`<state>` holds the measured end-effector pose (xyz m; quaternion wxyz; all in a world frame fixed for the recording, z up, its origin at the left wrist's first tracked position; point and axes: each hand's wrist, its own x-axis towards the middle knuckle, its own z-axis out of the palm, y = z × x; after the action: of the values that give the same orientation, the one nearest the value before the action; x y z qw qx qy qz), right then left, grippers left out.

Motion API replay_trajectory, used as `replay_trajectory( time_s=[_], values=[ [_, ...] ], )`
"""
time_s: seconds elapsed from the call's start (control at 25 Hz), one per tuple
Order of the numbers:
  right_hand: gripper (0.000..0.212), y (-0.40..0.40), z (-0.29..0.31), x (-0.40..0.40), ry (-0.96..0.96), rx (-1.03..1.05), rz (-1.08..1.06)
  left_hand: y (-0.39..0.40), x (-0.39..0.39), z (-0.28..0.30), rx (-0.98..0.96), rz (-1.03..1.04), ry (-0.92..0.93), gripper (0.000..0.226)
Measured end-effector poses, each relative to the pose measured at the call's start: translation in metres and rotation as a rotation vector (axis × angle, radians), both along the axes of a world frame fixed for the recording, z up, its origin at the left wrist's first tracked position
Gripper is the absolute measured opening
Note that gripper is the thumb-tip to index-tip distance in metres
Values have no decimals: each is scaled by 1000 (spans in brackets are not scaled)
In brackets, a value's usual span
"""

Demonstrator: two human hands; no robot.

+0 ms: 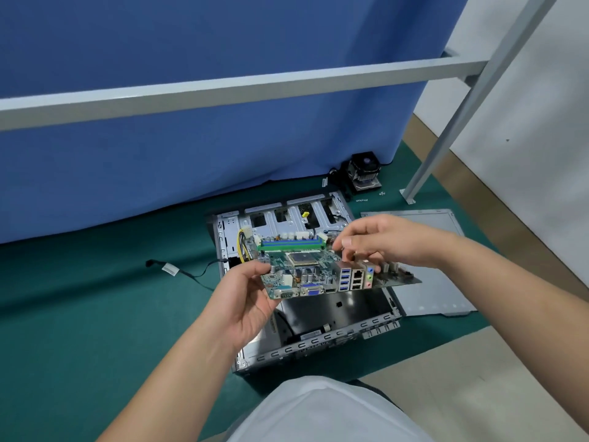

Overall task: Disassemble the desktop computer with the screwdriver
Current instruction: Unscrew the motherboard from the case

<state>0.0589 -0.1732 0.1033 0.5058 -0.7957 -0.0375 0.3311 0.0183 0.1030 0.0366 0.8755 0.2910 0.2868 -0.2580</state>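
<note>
Circuit board lifted clear above the open case: left hand fingers clamped on its corner, right hand pinching the top edge. Next, probably set it aside on the green mat, minding the cables.

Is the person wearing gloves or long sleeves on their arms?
No. The left hand and right hand are bare, with no gloves, rings or watch showing. Both forearms are uncovered as far as the picture shows, so no sleeves are visible. Only light grey clothing shows at the bottom.
</note>
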Motion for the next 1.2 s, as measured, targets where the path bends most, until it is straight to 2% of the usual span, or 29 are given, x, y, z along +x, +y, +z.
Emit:
replay_trajectory(
  time_s=[0.08,0.16,0.2,0.24,0.32,0.4,0.44,0.52,0.64,0.8,0.96,1.04,1.12,1.2],
  values=[
    [18,-2,-1,1,-126,-67,-113,2,-1,10,41,-4,-75,14],
    [22,-7,-6,7,-298,-315,-203,8,1,17,80,-14,-126,5],
    [33,-6,-8,10,-337,-468,-220,12,3,20,103,-19,-146,5],
    [49,-7,-12,12,-297,-546,-246,13,6,22,125,-26,-163,6],
    [70,-10,-22,14,-131,-468,-339,14,12,22,159,-47,-206,18],
    [86,-18,-33,16,-77,-383,-371,8,18,21,178,-104,-261,36],
    [91,-23,-38,16,-64,-381,-382,2,21,20,187,-136,-284,39],
    [88,-35,-50,19,-16,-364,-438,-14,32,23,217,-199,-304,36],
    [69,-68,-70,23,97,-284,-541,-53,54,24,278,-287,-307,27],
    [67,-134,-100,21,208,-210,-649,-122,78,12,345,-401,-272,20],
    [50,-208,-130,19,262,-210,-756,-200,97,-10,365,-497,-197,20],
    [55,-245,-146,20,256,-283,-776,-241,105,-29,461,-549,-190,20],
    [68,-271,-162,24,229,-342,-786,-276,109,-52,570,-610,-129,37],
    [76,-292,-178,29,213,-366,-788,-303,111,-76,644,-621,-37,31]
  ],
)
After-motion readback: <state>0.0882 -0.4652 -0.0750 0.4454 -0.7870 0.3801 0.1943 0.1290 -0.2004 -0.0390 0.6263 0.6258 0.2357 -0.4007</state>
